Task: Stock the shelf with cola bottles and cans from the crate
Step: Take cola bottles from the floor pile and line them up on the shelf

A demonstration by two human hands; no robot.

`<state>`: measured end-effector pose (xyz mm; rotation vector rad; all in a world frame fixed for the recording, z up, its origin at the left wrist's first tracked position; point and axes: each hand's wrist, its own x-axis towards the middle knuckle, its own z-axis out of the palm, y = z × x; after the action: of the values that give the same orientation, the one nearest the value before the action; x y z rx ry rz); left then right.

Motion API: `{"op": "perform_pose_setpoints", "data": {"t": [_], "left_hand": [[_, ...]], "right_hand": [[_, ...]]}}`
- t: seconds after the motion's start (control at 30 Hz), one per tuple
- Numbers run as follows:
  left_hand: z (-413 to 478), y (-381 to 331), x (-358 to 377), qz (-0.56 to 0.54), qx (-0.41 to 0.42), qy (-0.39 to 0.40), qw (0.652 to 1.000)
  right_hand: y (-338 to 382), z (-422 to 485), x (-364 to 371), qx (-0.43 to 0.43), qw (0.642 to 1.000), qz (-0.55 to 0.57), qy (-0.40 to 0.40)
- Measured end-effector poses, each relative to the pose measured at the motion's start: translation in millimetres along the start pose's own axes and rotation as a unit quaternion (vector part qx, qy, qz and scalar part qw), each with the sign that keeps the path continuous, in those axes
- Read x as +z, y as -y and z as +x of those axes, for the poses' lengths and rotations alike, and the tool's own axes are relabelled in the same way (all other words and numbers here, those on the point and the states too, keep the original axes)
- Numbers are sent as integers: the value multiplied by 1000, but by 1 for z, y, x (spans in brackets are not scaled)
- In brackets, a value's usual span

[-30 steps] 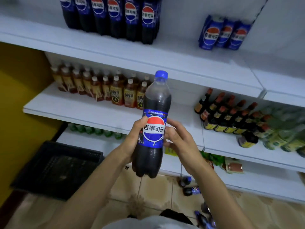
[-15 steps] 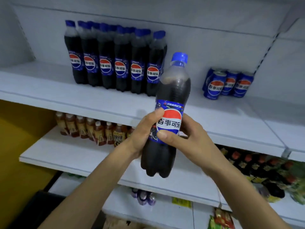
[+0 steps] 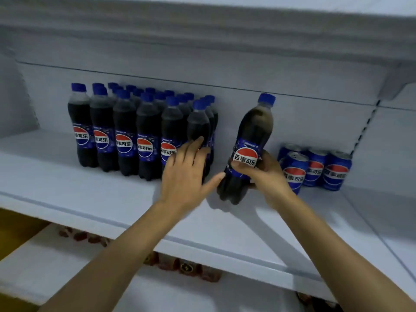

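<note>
Centre of frame: cola bottle [image 3: 252,140], tilted, gripped mid-body by right hand [image 3: 267,174]; left hand [image 3: 186,174] flat, empty, against stocked row [image 3: 135,131]; evidently placing step; next, stand it upright on shelf [image 3: 90,194] beside row.

Single head view, close in front of the shelf [image 3: 85,199], looking slightly down onto it; edges soft, probably lens blur.

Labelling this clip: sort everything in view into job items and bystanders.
Job: bottle, gripped by right hand; left hand at the bottle row; cans; shelf.
Bystanders: reddish tops on the lower shelf.
</note>
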<state>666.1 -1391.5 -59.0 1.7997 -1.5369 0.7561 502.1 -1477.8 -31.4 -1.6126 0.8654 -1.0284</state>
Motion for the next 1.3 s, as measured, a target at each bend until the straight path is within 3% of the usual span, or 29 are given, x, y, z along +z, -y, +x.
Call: {"op": "perform_pose_setpoints", "data": {"t": [0.1, 0.3, 0.83, 1.03, 1.3], "left_hand": [[-5, 27, 36, 101, 44, 19, 994], [-10, 54, 56, 153, 75, -11, 985], [-8, 57, 59, 107, 74, 9, 991], [-9, 56, 57, 106, 74, 16, 992], [-11, 56, 59, 84, 70, 18, 994]], "right_hand": [[-24, 52, 4, -9, 999, -44, -14], [-52, 120, 21, -22, 998, -62, -20], [-75, 159, 44, -98, 990, -88, -50], [-101, 148, 39, -55, 980, -190, -20], [-99, 151, 37, -45, 974, -222, -17]]}}
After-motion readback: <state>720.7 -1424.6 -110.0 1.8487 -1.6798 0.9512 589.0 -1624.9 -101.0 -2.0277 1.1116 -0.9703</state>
